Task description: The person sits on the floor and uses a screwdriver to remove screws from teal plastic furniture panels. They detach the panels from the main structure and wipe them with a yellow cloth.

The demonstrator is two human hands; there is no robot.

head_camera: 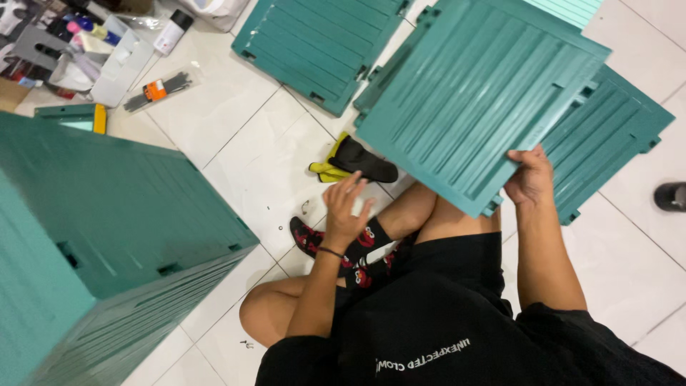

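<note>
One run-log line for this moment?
right hand: holds teal slatted panel | left hand: open, empty | seated on tiled floor

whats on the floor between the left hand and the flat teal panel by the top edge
In the head view, a yellow-and-black glove lies on the white tile floor between the left hand and the flat panel.

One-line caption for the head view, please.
Seated cross-legged on white tiles, right hand lifts a teal slatted panel; left hand hovers open.
</note>
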